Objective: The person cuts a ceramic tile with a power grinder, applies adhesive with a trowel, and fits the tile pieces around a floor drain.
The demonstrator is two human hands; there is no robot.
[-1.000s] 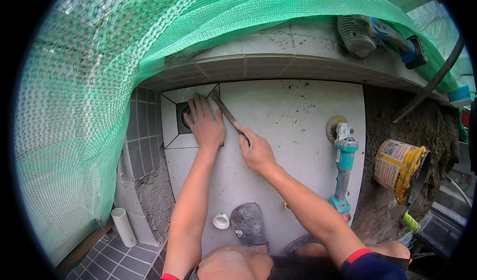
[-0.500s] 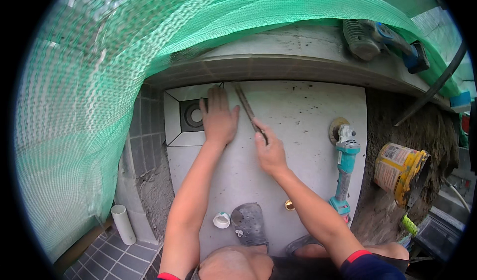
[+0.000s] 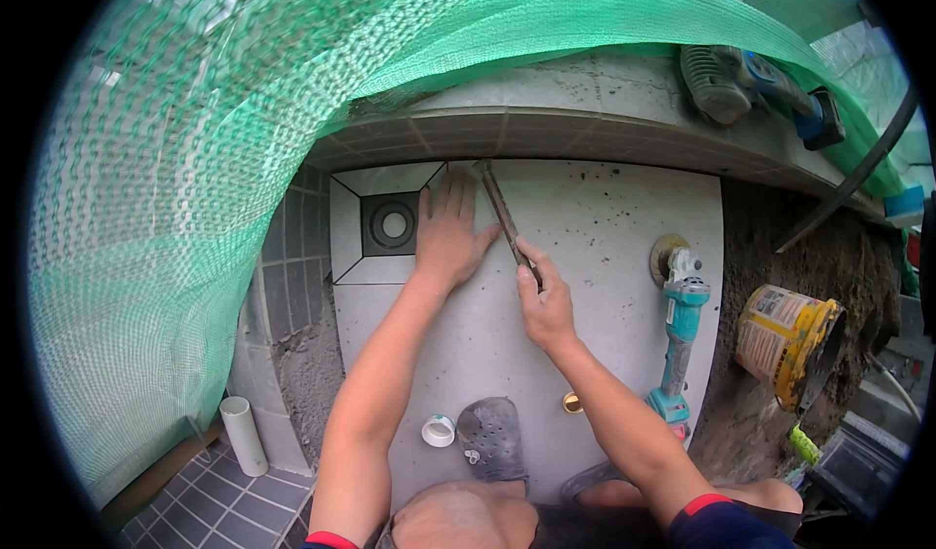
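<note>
My left hand [image 3: 448, 232] lies flat on the large light-grey tile [image 3: 595, 286], fingers stretched toward the wall and thumb out. Its left edge is right beside the square drain recess, where a dark plate surrounds a round drain opening [image 3: 394, 224]. Mitred tile pieces [image 3: 346, 222] frame that recess; the hand hides the piece on its right. In my right hand [image 3: 546, 300] is a long, slim, brown stick-like tool [image 3: 501, 203], gripped at the near end. Its far end reaches the tile's edge at the wall, close to my left fingertips. I cannot make out its exact kind.
A teal angle grinder [image 3: 680, 330] lies on the tile's right side. Near my shoe [image 3: 490, 442] are a white cap [image 3: 439, 431] and a brass-coloured ring [image 3: 572, 403]. A yellow bucket [image 3: 790, 344] lies tipped on soil. Another power tool [image 3: 760, 86] rests on the ledge under green netting [image 3: 166, 256].
The view has shifted slightly, so both hands appear a little further right. The tool's far end has swung slightly rightward relative to my left hand, which stays flat on the tile.
</note>
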